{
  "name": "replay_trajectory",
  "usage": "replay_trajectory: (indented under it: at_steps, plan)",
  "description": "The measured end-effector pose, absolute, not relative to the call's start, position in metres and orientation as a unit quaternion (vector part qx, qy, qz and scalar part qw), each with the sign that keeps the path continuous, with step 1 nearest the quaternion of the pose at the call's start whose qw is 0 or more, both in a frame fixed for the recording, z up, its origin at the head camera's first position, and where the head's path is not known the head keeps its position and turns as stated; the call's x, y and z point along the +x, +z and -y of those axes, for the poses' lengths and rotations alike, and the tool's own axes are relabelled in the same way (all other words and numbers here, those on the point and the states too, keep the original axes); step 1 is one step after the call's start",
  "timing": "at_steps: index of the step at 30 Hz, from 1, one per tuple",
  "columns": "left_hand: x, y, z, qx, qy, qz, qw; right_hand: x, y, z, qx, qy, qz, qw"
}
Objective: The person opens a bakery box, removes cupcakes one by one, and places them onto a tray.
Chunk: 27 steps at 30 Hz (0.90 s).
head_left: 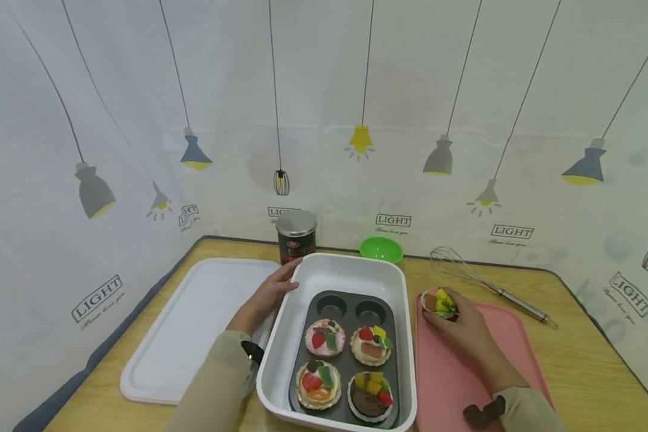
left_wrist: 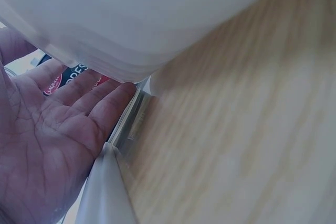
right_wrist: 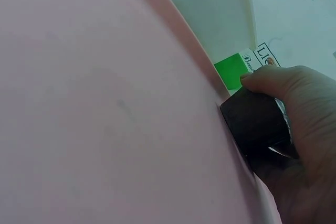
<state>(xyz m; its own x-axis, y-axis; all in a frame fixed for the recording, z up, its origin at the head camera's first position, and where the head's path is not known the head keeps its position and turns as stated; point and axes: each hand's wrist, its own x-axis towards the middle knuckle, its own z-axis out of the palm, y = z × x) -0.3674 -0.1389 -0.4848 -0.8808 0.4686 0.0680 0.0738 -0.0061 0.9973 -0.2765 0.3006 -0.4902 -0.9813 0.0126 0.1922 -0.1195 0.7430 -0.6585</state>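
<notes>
My left hand (head_left: 261, 302) holds the upper left edge of a deep white container (head_left: 275, 357), its thumb over the rim. In the left wrist view the palm (left_wrist: 50, 129) faces the camera, fingers fairly straight by the container's outer wall (left_wrist: 126, 30). Inside the container sits a dark muffin tin (head_left: 348, 309); fruit-topped tarts fill its four nearer cups, and the two far cups are bare. My right hand (head_left: 472, 330) grips another fruit-topped tart (head_left: 440, 302) over the pink tray's far left part (head_left: 453, 384). The right wrist view shows its dark base (right_wrist: 254, 119) at the tray surface (right_wrist: 105, 103).
A white board (head_left: 194, 330) lies left of the container. Behind stand a dark can with a silver lid (head_left: 296, 240) and a green bowl (head_left: 381, 249). A whisk (head_left: 497, 289) lies beyond the pink tray, at the right. A printed curtain hangs behind the table.
</notes>
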Motion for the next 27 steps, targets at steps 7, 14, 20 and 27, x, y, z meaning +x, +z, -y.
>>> replay_trajectory:
  at_steps: [7, 14, 20, 27]
  plan:
    - [-0.3676, -0.4849, 0.1393, 0.195, 0.682, -0.69, 0.147, -0.2766, -0.4919, -0.3008, 0.035, 0.351, 0.93, 0.098]
    - [-0.3666, -0.4848, 0.1405, 0.192, 0.679, -0.694, 0.145, -0.2784, -0.4944, -0.3014, 0.034, 0.348, 0.932, 0.094]
    - [-0.366, -0.4862, 0.1404, 0.186, 0.679, -0.695, 0.146, -0.28, -0.4969, -0.3033, 0.052, 0.348, 0.93, 0.107]
    - [-0.3661, -0.485, 0.1396, 0.179, 0.672, -0.703, 0.147, -0.2786, -0.4957, -0.3031, 0.058, 0.344, 0.93, 0.114]
